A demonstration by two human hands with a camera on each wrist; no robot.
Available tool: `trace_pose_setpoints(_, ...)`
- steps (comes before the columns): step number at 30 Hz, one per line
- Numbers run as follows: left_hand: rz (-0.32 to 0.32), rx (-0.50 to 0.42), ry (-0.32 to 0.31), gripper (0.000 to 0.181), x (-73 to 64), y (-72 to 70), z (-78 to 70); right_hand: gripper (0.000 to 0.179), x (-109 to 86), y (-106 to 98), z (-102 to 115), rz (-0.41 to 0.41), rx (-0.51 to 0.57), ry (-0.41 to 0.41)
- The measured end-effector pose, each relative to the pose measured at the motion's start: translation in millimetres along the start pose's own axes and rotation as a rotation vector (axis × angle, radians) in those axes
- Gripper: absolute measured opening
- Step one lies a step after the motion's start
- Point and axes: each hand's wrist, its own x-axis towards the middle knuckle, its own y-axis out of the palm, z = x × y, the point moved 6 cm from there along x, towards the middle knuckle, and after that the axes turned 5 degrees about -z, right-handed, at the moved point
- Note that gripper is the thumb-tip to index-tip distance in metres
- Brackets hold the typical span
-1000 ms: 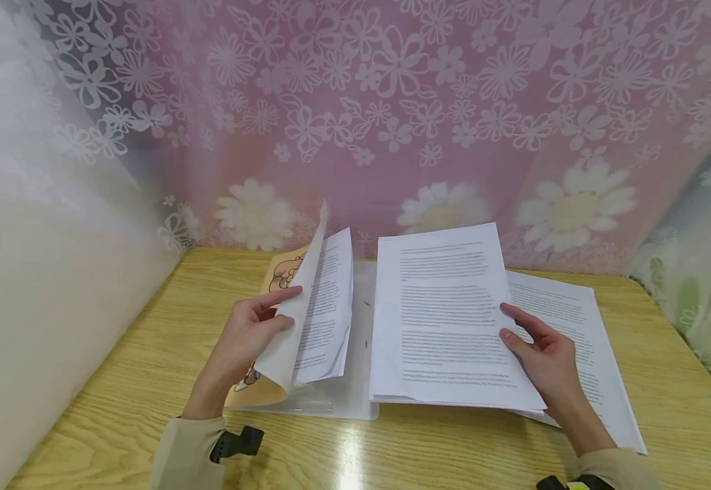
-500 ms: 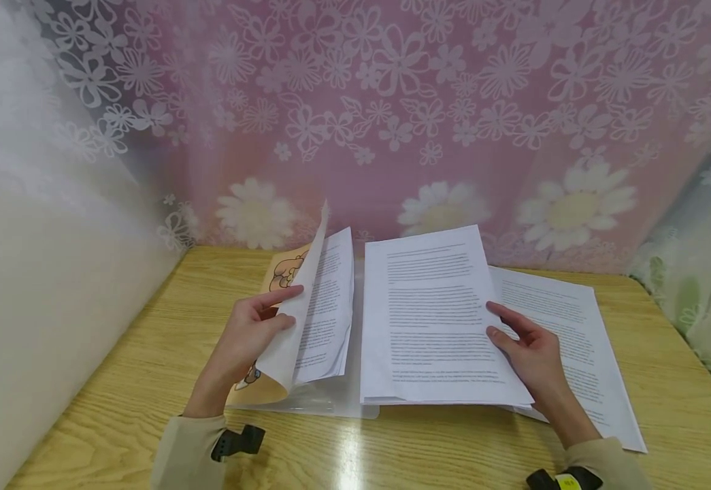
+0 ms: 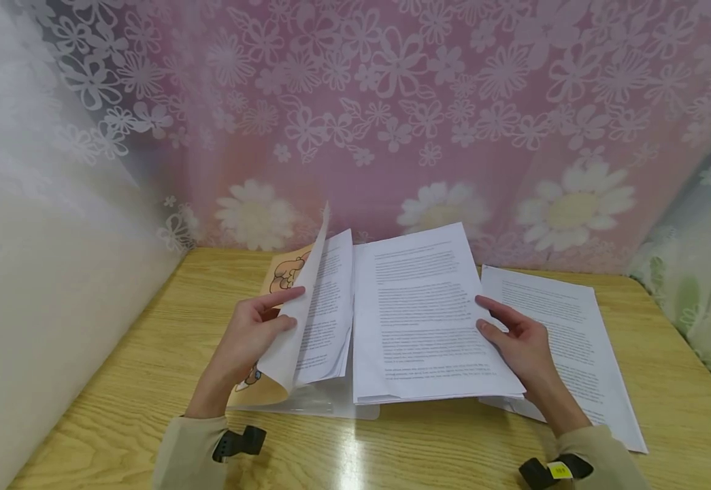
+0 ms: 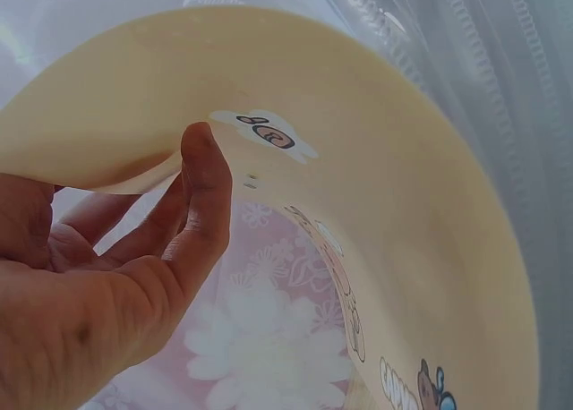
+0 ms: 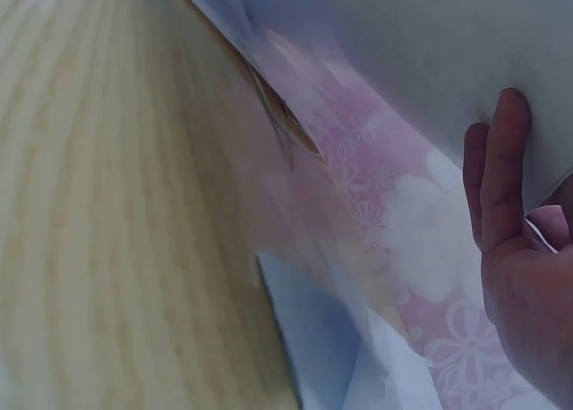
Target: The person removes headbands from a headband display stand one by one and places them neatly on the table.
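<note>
My left hand point(image 3: 246, 344) pinches a tan cover point(image 4: 403, 150) with cartoon figures, holding it bent up and to the left. Its pale inner side point(image 3: 306, 299) faces right. Behind the cover stand printed sheets point(image 3: 326, 309) on a clear plastic sleeve or folder leaf point(image 3: 339, 403). Between thumb and fingers, my right hand point(image 3: 522, 350) grips the right edge of a stack of printed paper point(image 3: 422, 320), tilted up off the table. The stack's left edge is right beside the sheets behind the cover and overlaps the plastic; whether they touch, I cannot tell.
Another printed stack of paper point(image 3: 554, 320) lies on the wooden table point(image 3: 441, 449) at the right, partly behind my right hand. A pink flowered curtain point(image 3: 355, 136) hangs along the table's back edge, and a pale sheet point(image 3: 55, 204) borders the left side.
My right hand has moved left with the printed stack, bringing it up to the sheets behind the cover and uncovering more of the right-hand stack. My left hand has hardly moved.
</note>
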Motion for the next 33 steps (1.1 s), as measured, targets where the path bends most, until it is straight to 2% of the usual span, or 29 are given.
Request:
trace_pose_setpoints(7, 0.002, 0.008, 0.005, 0.046, 0.4, 0.8, -0.1, 0.053, 5.1, 0, 1, -0.026, -0.104, 0.078)
trace_pose_setpoints(11, 0.004, 0.009, 0.004, 0.046, 0.7, 1.5, -0.3, 0.053, 6.5, -1, 1, -0.038, -0.13, 0.093)
trace_pose_setpoints(18, 0.001, 0.019, -0.001, 0.046, 1.2, 1.8, 0.3, 0.053, 7.6, 11, -2, -0.005, -0.008, 0.094)
trace_pose_setpoints(26, 0.008, 0.006, -0.007, 0.046, 1.0, 2.4, 1.0, 0.05, 8.5, 23, 1, -0.035, 0.012, 0.066)
trace_pose_setpoints(33, 0.006, 0.008, -0.004, 0.046, 1.2, 3.5, 0.0, 0.049, 7.6, 34, 7, -0.025, 0.115, 0.031)
